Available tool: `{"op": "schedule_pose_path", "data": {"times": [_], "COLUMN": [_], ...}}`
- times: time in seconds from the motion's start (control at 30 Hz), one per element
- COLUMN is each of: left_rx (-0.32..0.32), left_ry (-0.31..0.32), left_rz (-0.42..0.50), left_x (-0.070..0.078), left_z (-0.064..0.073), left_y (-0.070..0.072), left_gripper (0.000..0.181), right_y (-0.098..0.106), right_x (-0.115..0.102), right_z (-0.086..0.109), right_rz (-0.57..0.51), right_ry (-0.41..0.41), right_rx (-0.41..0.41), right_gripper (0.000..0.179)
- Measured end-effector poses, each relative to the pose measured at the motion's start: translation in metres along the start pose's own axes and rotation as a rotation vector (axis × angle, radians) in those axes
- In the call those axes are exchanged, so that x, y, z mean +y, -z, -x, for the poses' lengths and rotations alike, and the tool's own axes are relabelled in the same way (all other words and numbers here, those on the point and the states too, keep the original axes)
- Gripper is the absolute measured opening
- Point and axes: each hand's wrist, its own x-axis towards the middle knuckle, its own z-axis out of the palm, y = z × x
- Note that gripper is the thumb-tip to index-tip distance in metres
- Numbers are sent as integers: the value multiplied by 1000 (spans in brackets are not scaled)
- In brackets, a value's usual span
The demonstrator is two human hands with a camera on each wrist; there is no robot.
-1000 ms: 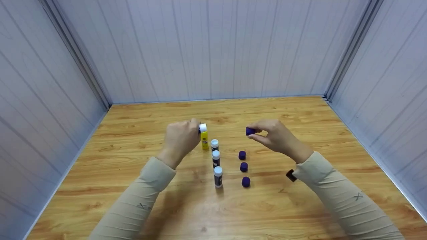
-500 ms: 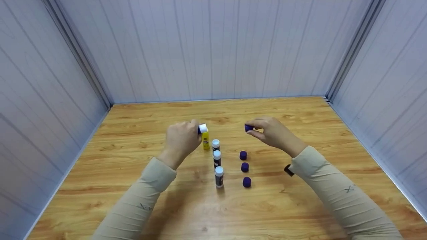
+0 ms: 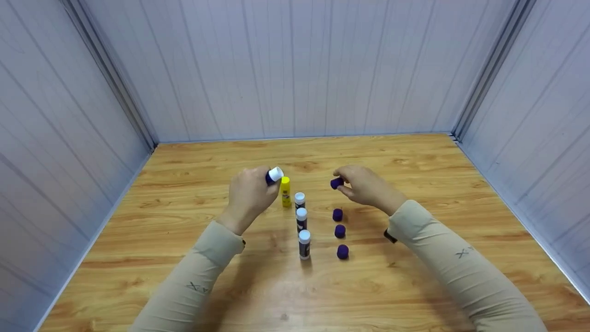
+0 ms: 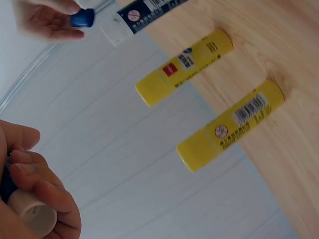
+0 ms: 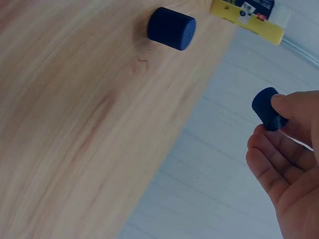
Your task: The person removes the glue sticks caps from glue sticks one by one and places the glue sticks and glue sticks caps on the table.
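My left hand (image 3: 252,191) grips a dark-blue glue stick (image 3: 275,174), its uncapped white end pointing up and to the right; the left wrist view shows the fingers curled round it and the hollow white mouth (image 4: 42,219). Off to the right, above the table, my right hand (image 3: 366,186) pinches a dark-blue cap (image 3: 337,183) between thumb and fingers. Cap and held stick are apart. Three uncapped glue sticks with white tops stand in a row, the nearest glue stick (image 3: 304,249) at the front. Three loose caps (image 3: 340,231) sit in a line to their right.
Beyond the left hand stand yellow glue sticks (image 3: 286,191); the left wrist view shows two, the nearer yellow stick (image 4: 229,127) and another yellow stick (image 4: 184,64). Pale panel walls (image 3: 304,69) close off the wooden table (image 3: 207,161) at the back and both sides.
My right hand has moved left with the cap, which has tilted. In my left hand the glue stick has turned so its white end points further upward.
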Motion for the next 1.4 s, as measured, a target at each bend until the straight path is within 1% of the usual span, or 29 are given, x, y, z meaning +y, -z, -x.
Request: {"op": "schedule_pose_path", "data": {"times": [0.07, 0.17, 0.23, 0.37, 0.5, 0.7, 0.83, 0.9, 1.1, 1.2, 1.4], "left_rx": [-12, -35, -40, -42, -48, -60, -64, -74, -136, -161, -160], "left_ry": [27, 68, 92, 127, 139, 143, 141, 145, 160, 157, 121], "left_rz": [47, 114, 165, 302, 418, 534, 584, 596, 619, 640, 708], "left_x": [1, 1, 0, -1, -2, -1, -1, -1, -1, -1, -2], "left_z": [1, 1, 1, 1, 0, 1, 1, 1, 1, 2, 1], "left_y": [-1, -3, -3, -3, -4, -4, -4, -5, -6, -7, -12], "left_gripper": [38, 40, 41, 38, 30, 24, 22, 22, 26, 22, 14], "right_y": [-4, -10, -13, -19, -25, -32, -35, -36, -41, -42, -44], "right_x": [1, 3, 5, 7, 10, 13, 16, 17, 18, 17, 16], "right_z": [-2, -5, -6, -8, -8, -9, -10, -11, -13, -13, -12], "right_rz": [-5, -5, 7, 36, 58, 48, 46, 39, 29, 36, 30], "right_ry": [-30, -47, -53, -63, -49, -27, -31, -46, -84, -88, -68], "right_rx": [-28, -66, -97, -153, -180, -186, -201, -217, -256, -257, -237], "right_gripper": [24, 19, 21, 26, 23, 18, 9, 10, 12, 12, 10]}}
